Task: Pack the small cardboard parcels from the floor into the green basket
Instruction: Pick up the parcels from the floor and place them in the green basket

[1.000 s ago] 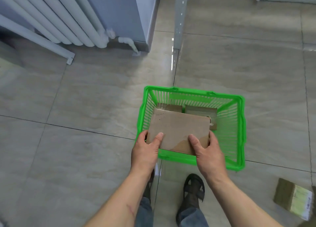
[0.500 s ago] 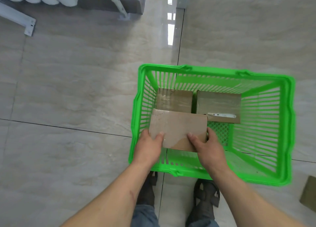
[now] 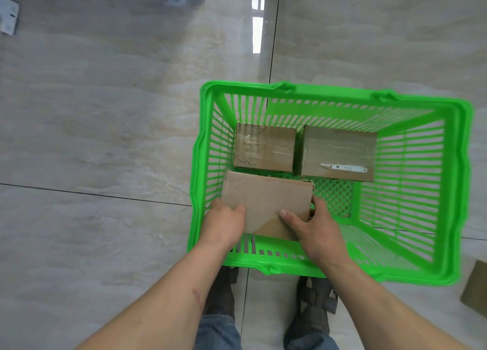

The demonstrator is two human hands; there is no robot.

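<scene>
The green basket (image 3: 462,191) stands on the tiled floor right in front of my feet. Two taped cardboard parcels lie side by side at its far end: a left one (image 3: 264,148) and a right one (image 3: 338,153) bearing a white strip. A flat brown parcel (image 3: 266,199) sits low inside the basket's near left corner, held from both sides. My left hand (image 3: 225,223) grips its left edge with the thumb on top. My right hand (image 3: 316,228) grips its right edge, thumb lying across the top face.
Another cardboard parcel (image 3: 475,289) lies on the floor at the right edge, just outside the basket. My two shoes (image 3: 313,307) stand close behind the basket's near rim. A white radiator bracket (image 3: 9,17) is at the top left.
The view has dropped closer to the basket. Both hands have lowered the flat parcel from above the rim down into the basket's near left part.
</scene>
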